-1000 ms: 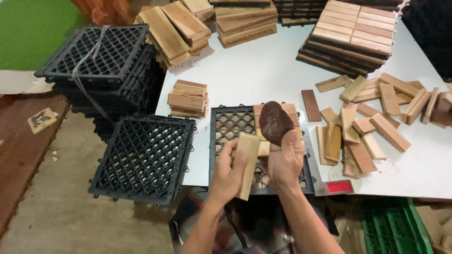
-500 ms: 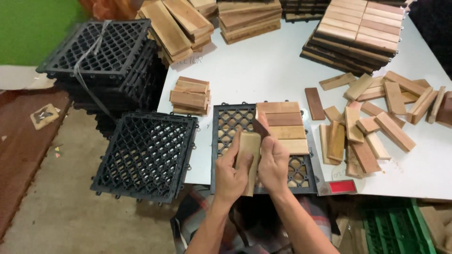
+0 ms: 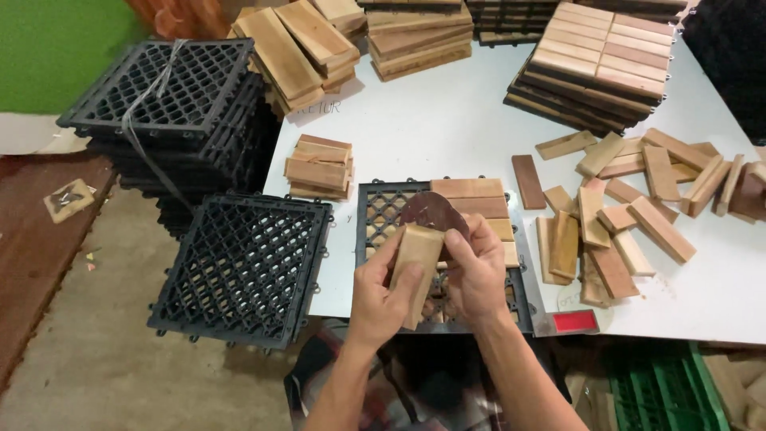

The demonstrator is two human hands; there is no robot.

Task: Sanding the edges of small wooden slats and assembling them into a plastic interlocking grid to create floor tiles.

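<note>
My left hand (image 3: 379, 299) grips a pale wooden slat (image 3: 416, 263) upright above the table's front edge. My right hand (image 3: 477, 271) holds a round brown sanding disc (image 3: 428, 211) pressed against the slat's top end. Under both hands lies a black plastic grid tile (image 3: 381, 209) with a few wooden slats (image 3: 471, 196) fitted along its upper right part.
Loose slats (image 3: 630, 203) are scattered on the white table (image 3: 431, 128) at right. A small slat pile (image 3: 319, 165) sits left of the tile. Finished wooden tiles (image 3: 598, 56) and slat stacks stand at the back. Black grid tiles (image 3: 243, 267) lie stacked at left. A green crate (image 3: 654, 391) sits below.
The sanding disc was lifted clear a second ago, then dropped behind the slat, and has now come up again against the slat's top end. The left hand keeps holding the slat.
</note>
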